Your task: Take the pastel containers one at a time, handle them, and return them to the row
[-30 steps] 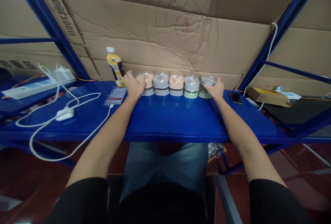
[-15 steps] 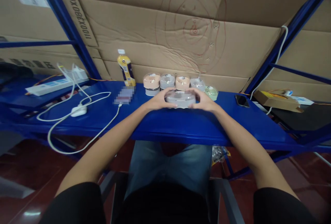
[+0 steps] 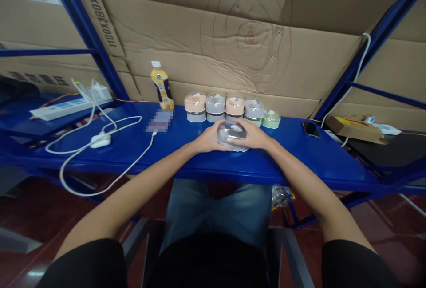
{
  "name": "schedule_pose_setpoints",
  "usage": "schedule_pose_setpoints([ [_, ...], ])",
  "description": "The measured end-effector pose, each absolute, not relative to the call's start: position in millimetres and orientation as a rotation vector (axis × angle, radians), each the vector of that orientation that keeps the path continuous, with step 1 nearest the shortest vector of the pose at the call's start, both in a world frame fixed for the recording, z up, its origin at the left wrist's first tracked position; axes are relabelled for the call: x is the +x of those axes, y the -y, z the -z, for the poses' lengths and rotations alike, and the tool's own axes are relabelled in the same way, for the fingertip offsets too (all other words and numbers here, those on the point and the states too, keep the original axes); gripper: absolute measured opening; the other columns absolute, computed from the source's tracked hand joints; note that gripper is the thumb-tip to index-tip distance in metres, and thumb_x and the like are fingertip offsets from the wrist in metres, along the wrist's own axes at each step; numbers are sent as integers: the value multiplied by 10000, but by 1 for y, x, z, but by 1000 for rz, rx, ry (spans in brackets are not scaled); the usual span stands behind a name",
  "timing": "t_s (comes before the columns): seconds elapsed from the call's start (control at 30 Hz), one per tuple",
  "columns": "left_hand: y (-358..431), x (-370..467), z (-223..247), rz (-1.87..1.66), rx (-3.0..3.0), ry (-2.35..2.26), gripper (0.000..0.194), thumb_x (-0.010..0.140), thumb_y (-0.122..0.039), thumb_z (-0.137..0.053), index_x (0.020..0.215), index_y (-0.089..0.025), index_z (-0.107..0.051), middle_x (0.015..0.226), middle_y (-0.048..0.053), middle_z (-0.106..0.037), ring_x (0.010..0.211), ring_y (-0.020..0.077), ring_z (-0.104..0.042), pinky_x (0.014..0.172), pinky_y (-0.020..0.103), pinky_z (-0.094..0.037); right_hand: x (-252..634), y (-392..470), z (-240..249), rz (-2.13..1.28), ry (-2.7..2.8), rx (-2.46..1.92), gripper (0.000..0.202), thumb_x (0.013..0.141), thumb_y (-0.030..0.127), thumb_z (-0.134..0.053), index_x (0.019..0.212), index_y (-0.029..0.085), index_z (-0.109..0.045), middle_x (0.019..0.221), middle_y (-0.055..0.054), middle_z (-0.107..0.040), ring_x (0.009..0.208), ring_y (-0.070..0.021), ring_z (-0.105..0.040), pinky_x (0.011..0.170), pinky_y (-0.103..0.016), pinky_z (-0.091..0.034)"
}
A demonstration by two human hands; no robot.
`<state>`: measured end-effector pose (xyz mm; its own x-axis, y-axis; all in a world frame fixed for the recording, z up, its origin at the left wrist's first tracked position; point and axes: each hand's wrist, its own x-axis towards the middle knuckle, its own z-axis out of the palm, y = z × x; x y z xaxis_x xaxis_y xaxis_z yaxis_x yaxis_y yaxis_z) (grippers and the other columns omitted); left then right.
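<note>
Between my two hands is a small grey box with a clear domed lid, low over the front part of the blue shelf. My left hand wraps its left side, fingers and thumb pressed against it. My right hand grips the right side, with fingers reaching across the front of the lid. Just behind stand stacked lidded boxes: a peach one, a grey one, another peach one and another grey one. A single green box sits at the row's right end.
A yellow drink bottle stands at the back left, near a blurred-out phone-sized item on a white cable. A charger and power strip lie further left. To the right are a black phone and an open cardboard box.
Both hands have brought the grey box closer to me, away from the row. My right fingers now lie over its front, and the stacks behind show more fully.
</note>
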<state>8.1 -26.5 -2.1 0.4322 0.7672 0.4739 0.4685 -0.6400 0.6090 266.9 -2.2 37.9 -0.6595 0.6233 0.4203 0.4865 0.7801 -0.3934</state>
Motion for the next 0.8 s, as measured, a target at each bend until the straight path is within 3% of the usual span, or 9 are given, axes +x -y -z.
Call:
schedule_pose_setpoints([
  [0.13, 35, 7, 0, -969, 2464, -1069, 664, 823, -640, -874, 1337, -240, -744, 1385, 145, -662, 1339, 395, -661, 1221, 613, -498, 299, -14, -45, -400, 2233, -956, 785, 888, 714, -734, 1503, 235, -638, 1382, -154, -749, 1216, -383, -722, 1099, -593, -570],
  [0.2, 39, 8, -2, -924, 2504, -1039, 511, 908, -637, -790, 1259, -267, -816, 1398, 137, -633, 1377, 385, -640, 1253, 588, -478, 316, -23, -46, -426, 2183, -1065, 760, 892, 720, -728, 1479, 244, -653, 1282, -141, -776, 1140, -372, -734, 1068, -603, -581],
  [0.37, 35, 2, -9, -993, 2463, -1077, 498, 955, -664, -699, 1188, -257, -867, 1407, 153, -652, 1439, 411, -593, 1260, 604, -469, 340, -35, -49, -447, 2188, -1210, 726, 885, 692, -747, 1454, 249, -668, 1197, -114, -778, 1119, -355, -730, 1072, -613, -581],
  [0.63, 11, -62, -9, -1145, 2296, -1443, 609, 858, -789, -680, 1049, -237, -853, 1238, 137, -702, 1209, 370, -695, 1152, 606, -555, 353, -34, -58, -582, 2442, -1276, 789, 641, 582, -969, 1313, 229, -756, 1319, -135, -782, 1215, -408, -741, 1115, -612, -591],
  [0.8, 12, -73, -5, -1097, 2316, -1476, 591, 879, -753, -675, 1096, -227, -835, 1232, 137, -743, 1219, 373, -699, 1177, 616, -519, 351, -34, -57, -581, 2439, -1312, 831, 608, 562, -974, 1321, 193, -759, 1274, -157, -795, 1183, -414, -754, 1098, -621, -602],
])
